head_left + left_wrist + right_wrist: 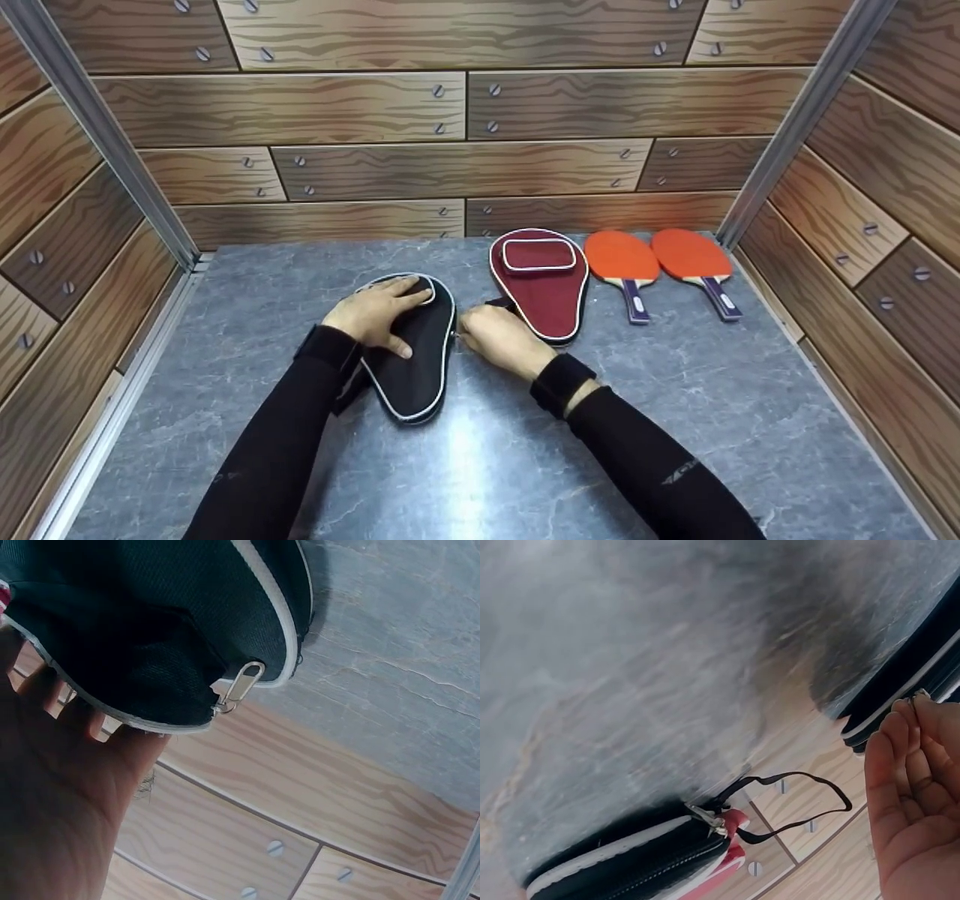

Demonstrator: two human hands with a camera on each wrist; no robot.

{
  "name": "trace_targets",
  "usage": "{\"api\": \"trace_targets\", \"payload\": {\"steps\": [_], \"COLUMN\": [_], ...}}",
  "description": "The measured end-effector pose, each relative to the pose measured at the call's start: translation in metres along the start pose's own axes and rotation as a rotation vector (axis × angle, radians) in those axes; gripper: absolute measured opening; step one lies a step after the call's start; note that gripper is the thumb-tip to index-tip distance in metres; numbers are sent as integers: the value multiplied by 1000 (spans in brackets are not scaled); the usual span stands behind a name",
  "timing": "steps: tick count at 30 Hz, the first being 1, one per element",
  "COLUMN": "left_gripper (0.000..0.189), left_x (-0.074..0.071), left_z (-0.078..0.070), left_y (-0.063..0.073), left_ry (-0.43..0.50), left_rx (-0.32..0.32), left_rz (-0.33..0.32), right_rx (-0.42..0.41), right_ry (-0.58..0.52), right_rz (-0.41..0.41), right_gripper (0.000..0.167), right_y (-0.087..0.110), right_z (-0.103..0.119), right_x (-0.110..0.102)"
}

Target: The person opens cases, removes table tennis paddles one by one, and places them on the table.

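A small staged booth, lab-like rather than homely: walls (pixel 360 109) printed with cartoonish planks and screws enclose three sides, metal posts (pixel 802 124) frame the corners, and a grey marbled bench (pixel 750 420) spans between.

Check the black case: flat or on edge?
Flat. Head view shows the black case lying broad face up on the table, left hand spread on top, right hand pinching a zip pull at its side.
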State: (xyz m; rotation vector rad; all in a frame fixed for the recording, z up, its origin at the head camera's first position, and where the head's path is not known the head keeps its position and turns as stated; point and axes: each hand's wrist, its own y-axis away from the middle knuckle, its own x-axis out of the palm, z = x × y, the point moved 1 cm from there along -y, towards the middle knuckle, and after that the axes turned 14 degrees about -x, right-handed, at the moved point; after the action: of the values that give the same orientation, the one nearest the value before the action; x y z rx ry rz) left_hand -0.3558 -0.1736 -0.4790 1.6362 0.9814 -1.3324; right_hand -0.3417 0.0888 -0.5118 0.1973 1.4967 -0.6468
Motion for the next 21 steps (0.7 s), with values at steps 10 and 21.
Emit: {"api": "trace_targets", "payload": {"steps": [10, 21], "left_gripper": [110, 108], "left_x": [-2, -1], "left_z": [3, 13], "left_y": [-8, -12], "left_ry": [16, 62], "left_rx": [-54, -132], "left_rz": [-10, -38], "right_rx": [6, -9], "right_ry": [0, 33], "right_rz": [13, 16], "right_gripper": [17, 13], "right_y": [1, 5], "right_z": [7, 13], "right_x": [0, 0]}}
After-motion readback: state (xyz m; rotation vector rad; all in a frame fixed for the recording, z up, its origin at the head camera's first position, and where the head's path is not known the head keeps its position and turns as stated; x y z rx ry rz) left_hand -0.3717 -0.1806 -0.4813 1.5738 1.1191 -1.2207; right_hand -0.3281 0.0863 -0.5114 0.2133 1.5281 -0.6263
